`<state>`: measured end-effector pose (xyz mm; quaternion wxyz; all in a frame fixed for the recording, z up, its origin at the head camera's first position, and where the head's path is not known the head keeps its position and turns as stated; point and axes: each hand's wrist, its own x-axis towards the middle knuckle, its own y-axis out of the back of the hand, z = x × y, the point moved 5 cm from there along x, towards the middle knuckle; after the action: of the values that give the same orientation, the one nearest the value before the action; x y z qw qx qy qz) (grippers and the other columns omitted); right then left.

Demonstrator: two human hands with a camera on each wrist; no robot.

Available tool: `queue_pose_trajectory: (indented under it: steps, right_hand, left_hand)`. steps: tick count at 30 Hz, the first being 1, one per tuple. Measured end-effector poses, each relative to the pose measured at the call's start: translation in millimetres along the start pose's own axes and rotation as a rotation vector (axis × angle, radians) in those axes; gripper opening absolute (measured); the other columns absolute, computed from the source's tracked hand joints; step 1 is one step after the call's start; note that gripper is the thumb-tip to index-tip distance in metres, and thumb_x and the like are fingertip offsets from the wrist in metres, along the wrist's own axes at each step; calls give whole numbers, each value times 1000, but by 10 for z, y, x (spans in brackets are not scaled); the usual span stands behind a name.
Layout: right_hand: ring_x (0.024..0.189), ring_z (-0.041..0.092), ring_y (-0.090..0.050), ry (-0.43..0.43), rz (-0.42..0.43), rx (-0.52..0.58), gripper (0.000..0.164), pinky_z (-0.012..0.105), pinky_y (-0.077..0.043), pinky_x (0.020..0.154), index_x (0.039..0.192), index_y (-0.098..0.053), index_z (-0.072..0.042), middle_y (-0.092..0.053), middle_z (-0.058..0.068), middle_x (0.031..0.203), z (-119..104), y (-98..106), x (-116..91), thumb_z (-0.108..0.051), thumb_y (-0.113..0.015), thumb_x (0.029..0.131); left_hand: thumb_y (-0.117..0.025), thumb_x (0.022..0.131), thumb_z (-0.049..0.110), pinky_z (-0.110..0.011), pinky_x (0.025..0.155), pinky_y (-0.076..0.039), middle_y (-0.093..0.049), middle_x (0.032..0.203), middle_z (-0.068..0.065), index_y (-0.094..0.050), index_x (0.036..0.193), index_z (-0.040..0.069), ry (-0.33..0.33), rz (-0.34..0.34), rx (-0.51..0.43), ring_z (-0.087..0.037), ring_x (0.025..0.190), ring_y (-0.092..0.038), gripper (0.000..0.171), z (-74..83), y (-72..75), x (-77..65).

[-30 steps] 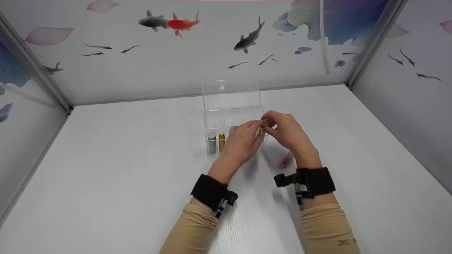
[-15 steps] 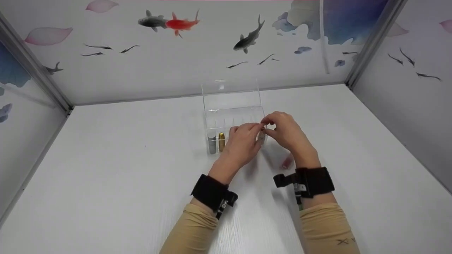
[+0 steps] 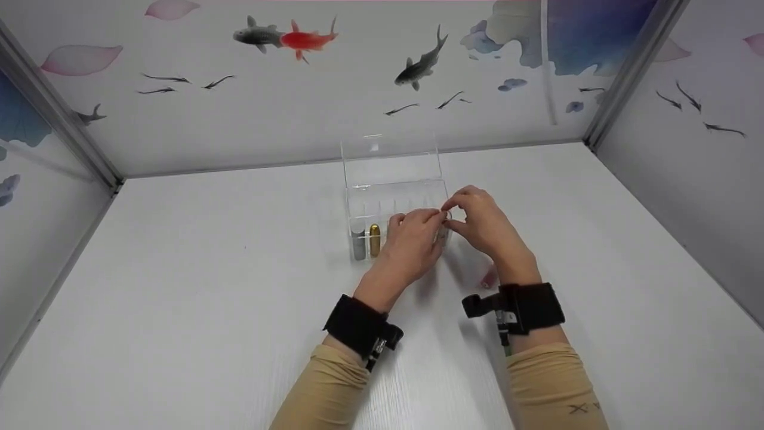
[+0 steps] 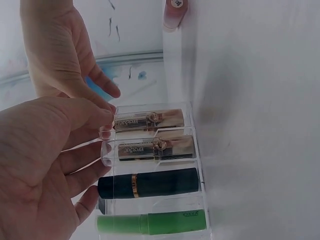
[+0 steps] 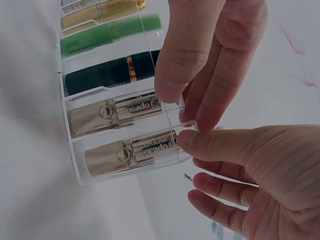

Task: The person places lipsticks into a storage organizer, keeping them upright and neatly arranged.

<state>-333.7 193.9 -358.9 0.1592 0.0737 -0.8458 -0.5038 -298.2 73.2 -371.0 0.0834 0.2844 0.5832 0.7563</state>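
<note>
A clear lipstick box (image 3: 397,186) stands with its lid up. My left hand (image 3: 413,240) reaches over its front, thumb before the wall and fingers behind, gripping the upper edge near the second lipstick (image 5: 115,114) from the end. My right hand (image 3: 484,221) pinches the top of the end lipstick (image 5: 131,152), a gold tube with a clear cap marked "avocado". Beside these stand a dark green lipstick (image 5: 100,75) and a bright green tube (image 5: 107,35). A gold tube (image 3: 375,240) and a grey tube (image 3: 358,243) occupy the left slots. The hands partly hide the box.
A pinkish-red tube (image 3: 489,277) lies on the white table (image 3: 209,298), close to the right wrist. Painted panels (image 3: 346,101) enclose the table at the back and sides.
My right hand rises very slightly at the end lipstick, its fingers a little farther from the box. The pinkish-red tube has shifted slightly right. My left hand stays nearly still.
</note>
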Motion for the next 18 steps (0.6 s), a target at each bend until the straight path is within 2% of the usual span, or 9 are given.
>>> queue_pose_trajectory:
  steps: [8, 18]
  right_hand:
    - [120, 36, -47, -15, -24, 2, 24, 47, -39, 101, 106, -67, -1, -54, 19, 121, 17, -13, -8, -10, -69, 85]
    - [118, 35, -49, -11, -29, 2, 25, 47, -39, 102, 108, -67, -1, -57, 18, 120, 30, -22, -9, -10, -69, 85]
  left_hand:
    - [-50, 97, 27, -43, 101, -38, -53, 134, 2, -51, 132, 17, -3, -19, 12, -14, 129, -44, 36, 16, -15, -13]
    - [-53, 95, 28, -43, 103, -36, -50, 137, 2, -47, 136, 18, 18, -76, 22, -15, 132, -41, 42, 18, -62, 5]
